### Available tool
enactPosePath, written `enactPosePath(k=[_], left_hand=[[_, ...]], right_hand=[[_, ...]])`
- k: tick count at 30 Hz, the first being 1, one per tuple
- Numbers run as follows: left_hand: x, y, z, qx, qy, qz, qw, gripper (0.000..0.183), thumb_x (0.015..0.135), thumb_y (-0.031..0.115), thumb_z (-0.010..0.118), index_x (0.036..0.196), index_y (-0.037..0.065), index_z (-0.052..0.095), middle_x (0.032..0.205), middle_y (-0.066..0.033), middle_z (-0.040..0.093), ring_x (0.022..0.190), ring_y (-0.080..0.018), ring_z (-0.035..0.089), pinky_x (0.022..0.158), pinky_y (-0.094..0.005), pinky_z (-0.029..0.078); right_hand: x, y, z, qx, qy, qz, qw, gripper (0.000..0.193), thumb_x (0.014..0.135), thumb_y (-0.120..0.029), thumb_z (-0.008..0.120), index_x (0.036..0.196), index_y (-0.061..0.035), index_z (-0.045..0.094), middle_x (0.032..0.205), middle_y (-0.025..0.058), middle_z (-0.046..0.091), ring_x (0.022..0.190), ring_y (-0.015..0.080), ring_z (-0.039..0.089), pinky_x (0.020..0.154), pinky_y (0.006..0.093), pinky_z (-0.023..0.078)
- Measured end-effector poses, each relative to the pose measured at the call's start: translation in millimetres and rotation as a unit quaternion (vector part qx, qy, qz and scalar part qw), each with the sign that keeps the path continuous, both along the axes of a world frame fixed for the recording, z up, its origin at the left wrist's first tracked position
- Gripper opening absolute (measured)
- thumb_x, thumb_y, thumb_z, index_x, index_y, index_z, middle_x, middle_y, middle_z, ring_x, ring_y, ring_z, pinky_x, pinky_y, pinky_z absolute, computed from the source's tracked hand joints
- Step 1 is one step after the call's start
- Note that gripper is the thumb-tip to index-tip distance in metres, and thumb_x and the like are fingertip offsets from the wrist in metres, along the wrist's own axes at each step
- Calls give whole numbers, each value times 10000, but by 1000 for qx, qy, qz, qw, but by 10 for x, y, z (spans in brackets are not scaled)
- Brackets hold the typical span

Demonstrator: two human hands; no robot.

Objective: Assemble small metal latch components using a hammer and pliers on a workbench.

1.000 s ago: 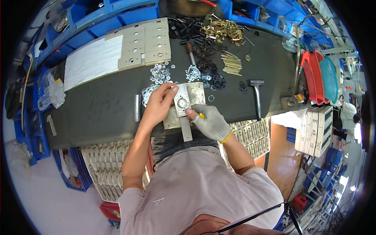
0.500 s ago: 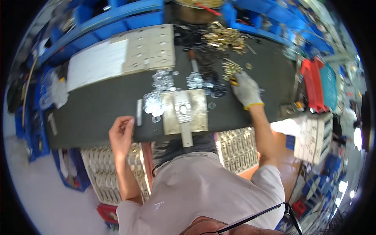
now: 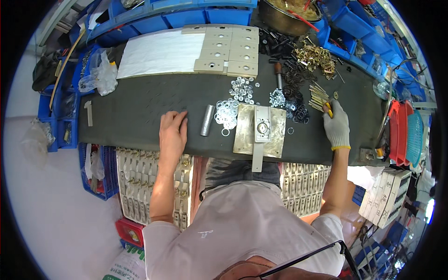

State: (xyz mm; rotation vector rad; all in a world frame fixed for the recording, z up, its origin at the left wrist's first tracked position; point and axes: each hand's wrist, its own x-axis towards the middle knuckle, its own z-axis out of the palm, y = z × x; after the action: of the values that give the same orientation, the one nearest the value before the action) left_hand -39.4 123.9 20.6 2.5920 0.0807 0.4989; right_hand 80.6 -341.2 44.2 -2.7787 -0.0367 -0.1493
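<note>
My left hand (image 3: 172,133) is bare and rests on the dark mat, fingers loosely bent and thumb apart, with nothing visible in it. A grey metal cylinder (image 3: 207,120) lies to its right. My right hand (image 3: 337,126), in a pale knitted glove, is closed around a small yellow-handled tool (image 3: 329,110); its working end is hard to make out. Just beyond that hand lie long brass-coloured pins (image 3: 318,96). Between my hands, a long metal fitting (image 3: 262,125) with a round centre sits on a square metal plate (image 3: 245,135), its narrow strip hanging over the table edge.
Flat metal rings (image 3: 227,113), small round parts (image 3: 241,89) and dark rings (image 3: 293,85) lie in piles. A wooden-handled tool (image 3: 278,74) stands behind. Beige plates (image 3: 242,49) are laid out at the back, with blue bins (image 3: 179,18) beyond. Red trays (image 3: 399,133) stand at right.
The view has swung so that the table shows further right in the picture. My left hand has come further onto the mat. My right hand stays by the brass-coloured pins, still around the yellow-handled tool.
</note>
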Motion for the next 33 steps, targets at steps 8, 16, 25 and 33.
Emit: enactPosePath(k=[8,16,25,33], left_hand=[[47,-50,122,-107,47,-23,993,167,957,32,678,1105,-44,695,953,-121,679,863,-248,645,803,-380,525],[21,-727,130,-815,208,-157,518,210,1000,95,689,1160,-40,679,941,-75,696,780,-128,583,696,-265,454],[22,-827,136,-802,240,-194,511,201,1012,118,678,1134,-41,689,844,-39,634,765,-114,563,687,-257,429],[74,-802,77,-794,250,-197,519,183,1021,104,662,1127,-38,705,894,-50,678,778,-107,590,688,-255,460]], right_hand=[[-799,799,504,367,80,69,924,210,958,-159,735,1115,-24,703,889,47,700,788,96,638,707,270,518],[-985,1579,664,401,126,249,873,246,953,-102,709,1196,-61,693,819,122,666,697,238,651,676,347,520],[-1063,1542,683,394,141,239,876,300,965,-102,703,1261,-79,656,836,95,662,679,224,626,658,344,514],[-1077,1494,646,418,127,231,870,364,952,-59,706,1310,-60,641,859,109,666,724,188,637,695,318,524]])
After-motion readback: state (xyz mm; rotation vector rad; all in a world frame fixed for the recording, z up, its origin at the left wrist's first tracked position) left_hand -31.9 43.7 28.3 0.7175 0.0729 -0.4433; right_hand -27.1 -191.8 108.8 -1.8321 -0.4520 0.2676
